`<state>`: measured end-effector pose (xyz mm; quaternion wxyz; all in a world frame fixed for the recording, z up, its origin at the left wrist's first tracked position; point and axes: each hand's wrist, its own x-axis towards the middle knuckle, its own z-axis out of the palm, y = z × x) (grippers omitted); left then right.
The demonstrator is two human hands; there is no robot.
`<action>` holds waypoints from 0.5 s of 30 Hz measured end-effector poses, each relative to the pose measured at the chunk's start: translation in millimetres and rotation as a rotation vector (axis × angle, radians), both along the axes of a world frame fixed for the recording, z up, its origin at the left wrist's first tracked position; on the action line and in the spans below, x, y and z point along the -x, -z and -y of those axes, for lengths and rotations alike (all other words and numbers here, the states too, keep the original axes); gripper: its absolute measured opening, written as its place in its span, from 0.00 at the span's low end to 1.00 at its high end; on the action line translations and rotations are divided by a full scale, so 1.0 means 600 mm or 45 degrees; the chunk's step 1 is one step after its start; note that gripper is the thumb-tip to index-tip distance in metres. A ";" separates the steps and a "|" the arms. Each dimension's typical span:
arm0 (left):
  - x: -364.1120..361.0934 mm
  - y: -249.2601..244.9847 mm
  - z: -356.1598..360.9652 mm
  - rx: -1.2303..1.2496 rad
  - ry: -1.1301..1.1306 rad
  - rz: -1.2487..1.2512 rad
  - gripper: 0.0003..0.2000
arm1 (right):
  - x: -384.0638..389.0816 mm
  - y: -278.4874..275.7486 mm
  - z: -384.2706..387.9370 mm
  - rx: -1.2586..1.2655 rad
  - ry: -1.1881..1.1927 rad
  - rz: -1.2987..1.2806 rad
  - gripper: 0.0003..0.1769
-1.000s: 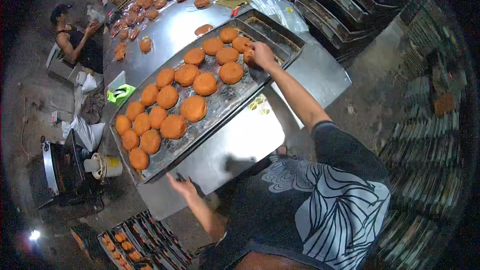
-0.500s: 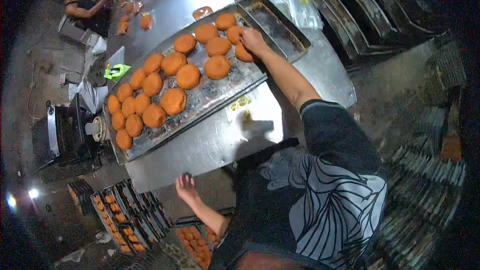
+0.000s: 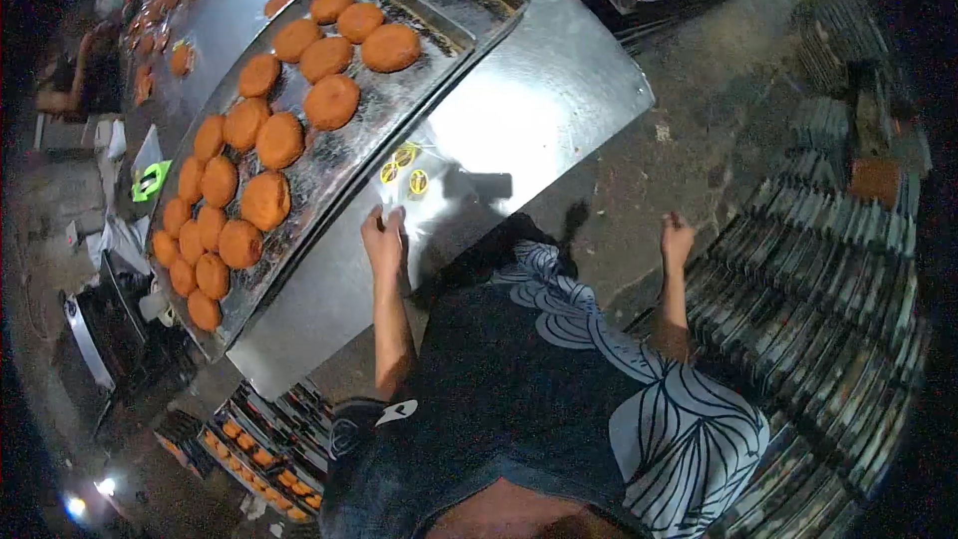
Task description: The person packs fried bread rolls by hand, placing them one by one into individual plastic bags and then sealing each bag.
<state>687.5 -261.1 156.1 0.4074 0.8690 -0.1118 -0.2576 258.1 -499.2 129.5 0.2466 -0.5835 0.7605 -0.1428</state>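
Note:
Many round orange-brown buns (image 3: 280, 141) lie in a dark metal tray (image 3: 371, 118) on a shiny metal table (image 3: 589, 70). My left hand (image 3: 383, 237) is over the table's near side, just below the tray edge, with thumb and fingers apart and nothing visible between them. Small yellow round stickers (image 3: 404, 168) lie on the table just beyond it. My right hand (image 3: 678, 238) is off to the right, above the floor and away from the table. Its fingers are curled, and whether it holds anything is too small to tell.
Stacks of dark trays (image 3: 818, 309) fill the right side. A rack with bun-filled trays (image 3: 261, 464) stands at the lower left. Wrapped buns (image 3: 181, 58) lie at the table's far left, near another person (image 3: 85, 75). A green item (image 3: 151, 180) is beside the tray.
My right hand has left the buns at the tray's upper end and moved right, off the table. My left hand has come up over the table's near side. The view has shifted.

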 end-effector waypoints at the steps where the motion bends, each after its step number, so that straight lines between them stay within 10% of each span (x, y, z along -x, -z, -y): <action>1: -0.001 -0.014 0.013 0.148 -0.114 -0.109 0.27 | 0.009 0.011 -0.012 0.003 0.020 -0.008 0.21; 3: 0.000 -0.043 0.034 0.145 -0.090 -0.159 0.25 | -0.006 0.011 -0.017 -0.535 -0.895 -0.638 0.25; 8: -0.014 -0.019 0.025 0.349 -0.135 -0.192 0.23 | -0.348 -0.140 -0.041 -0.060 -1.116 0.618 0.25; 10: -0.023 -0.012 0.032 0.304 0.014 -0.160 0.23 | -0.464 -0.129 -0.058 0.196 -1.767 0.359 0.31; 15: -0.037 0.031 0.045 0.334 -0.073 0.114 0.26 | -0.569 -0.058 -0.070 0.703 -1.871 0.027 0.36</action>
